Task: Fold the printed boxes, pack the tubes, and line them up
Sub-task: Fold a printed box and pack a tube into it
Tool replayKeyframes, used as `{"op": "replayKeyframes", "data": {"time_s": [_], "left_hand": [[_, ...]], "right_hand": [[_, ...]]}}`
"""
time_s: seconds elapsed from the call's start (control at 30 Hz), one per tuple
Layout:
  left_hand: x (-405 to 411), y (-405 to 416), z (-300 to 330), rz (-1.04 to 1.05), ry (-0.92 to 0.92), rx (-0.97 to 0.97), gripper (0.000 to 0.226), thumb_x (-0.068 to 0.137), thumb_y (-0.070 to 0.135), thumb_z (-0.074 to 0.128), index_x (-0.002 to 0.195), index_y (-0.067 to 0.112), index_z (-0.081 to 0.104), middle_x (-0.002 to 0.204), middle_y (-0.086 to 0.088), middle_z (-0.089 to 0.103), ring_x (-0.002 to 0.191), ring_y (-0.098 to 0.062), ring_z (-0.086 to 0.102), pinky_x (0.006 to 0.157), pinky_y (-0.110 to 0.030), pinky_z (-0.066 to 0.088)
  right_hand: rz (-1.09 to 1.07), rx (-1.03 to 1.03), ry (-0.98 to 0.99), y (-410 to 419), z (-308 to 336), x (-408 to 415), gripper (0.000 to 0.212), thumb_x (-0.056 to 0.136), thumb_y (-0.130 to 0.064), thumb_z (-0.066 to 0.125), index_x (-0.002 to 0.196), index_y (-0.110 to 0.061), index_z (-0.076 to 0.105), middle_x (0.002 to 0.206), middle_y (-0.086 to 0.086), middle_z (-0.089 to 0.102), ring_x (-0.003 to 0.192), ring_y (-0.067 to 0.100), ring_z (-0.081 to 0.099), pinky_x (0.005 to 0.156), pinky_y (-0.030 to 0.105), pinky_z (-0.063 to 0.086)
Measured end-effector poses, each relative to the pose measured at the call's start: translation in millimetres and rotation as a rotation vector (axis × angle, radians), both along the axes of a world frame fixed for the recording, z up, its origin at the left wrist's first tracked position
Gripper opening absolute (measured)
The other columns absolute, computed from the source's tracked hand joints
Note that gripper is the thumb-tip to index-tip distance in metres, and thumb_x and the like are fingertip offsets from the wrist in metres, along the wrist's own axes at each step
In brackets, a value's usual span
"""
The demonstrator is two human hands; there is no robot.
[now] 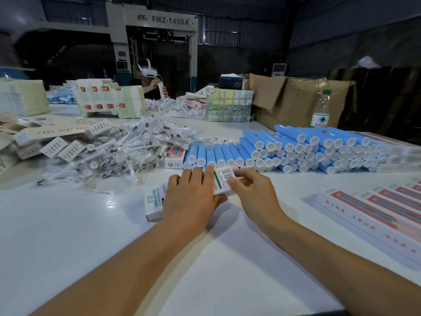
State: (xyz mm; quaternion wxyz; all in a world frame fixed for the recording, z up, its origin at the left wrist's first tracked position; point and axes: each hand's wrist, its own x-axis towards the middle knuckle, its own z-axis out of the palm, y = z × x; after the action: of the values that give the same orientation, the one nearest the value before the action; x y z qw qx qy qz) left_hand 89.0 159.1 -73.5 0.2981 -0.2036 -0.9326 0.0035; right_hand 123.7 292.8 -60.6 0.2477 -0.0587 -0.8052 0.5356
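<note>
"FMZ-1450A" on the grey machine at the back, "SONIC ELECTRIC" and "X-S1" on the white box under the hands, barcode on its upper end, red Chinese characters on the water bottle label

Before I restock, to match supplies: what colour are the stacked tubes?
Light blue with white caps, in the head view.
</note>
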Motion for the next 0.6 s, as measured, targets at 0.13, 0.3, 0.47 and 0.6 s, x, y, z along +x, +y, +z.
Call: {"op": "replayKeyframes", "data": {"time_s": [0.13,0.3,0.47,0.6], "left_hand": [[0.6,0.0,-0.9,0.010,0.009,0.000,0.072,0.092,0.064,0.027,0.146,0.019,0.012,0.138,-0.002,0.038,0.121,-0.023,0.038,0.093,-0.036,0.031],[-0.1,0.4,-3.8,0.039,0.034,-0.019,0.070,0.092,0.063,0.022,0.144,0.017,0.013,0.135,-0.005,0.040,0.118,-0.024,0.040,0.091,-0.037,0.032],[-0.8,-0.5,-2.2,0.050,0.048,-0.011,0.072,0.091,0.064,0.016,0.145,0.018,0.013,0.135,-0.003,0.040,0.118,-0.023,0.041,0.089,-0.036,0.032],[-2.2,-3.0,4.4,0.069,0.041,0.080,0.071,0.090,0.062,0.017,0.146,0.018,0.017,0.135,-0.003,0.041,0.119,-0.023,0.041,0.091,-0.035,0.032]], "right_hand": [[0.100,-0.128,0.024,-1.4,1.5,2.6,0.022,0.092,-0.012,0.058,0.091,-0.032,0.066,0.074,-0.017,0.067,0.063,-0.004,0.062,0.054,0.015,0.048],[0.174,-0.058,0.003,-4.9,2.8,5.5,0.039,0.096,-0.010,0.049,0.075,-0.040,0.062,0.080,-0.014,0.064,0.067,-0.002,0.057,0.055,0.013,0.043],[0.088,0.294,-0.027,-0.3,2.4,2.1,0.026,0.096,-0.022,0.051,0.117,-0.021,0.065,0.107,0.000,0.053,0.090,0.007,0.051,0.082,0.020,0.043],[-0.167,0.388,0.181,14.5,10.3,1.0,0.059,0.086,-0.044,0.062,0.139,-0.027,0.043,0.116,-0.012,0.032,0.101,0.005,0.041,0.083,0.021,0.036]]}}
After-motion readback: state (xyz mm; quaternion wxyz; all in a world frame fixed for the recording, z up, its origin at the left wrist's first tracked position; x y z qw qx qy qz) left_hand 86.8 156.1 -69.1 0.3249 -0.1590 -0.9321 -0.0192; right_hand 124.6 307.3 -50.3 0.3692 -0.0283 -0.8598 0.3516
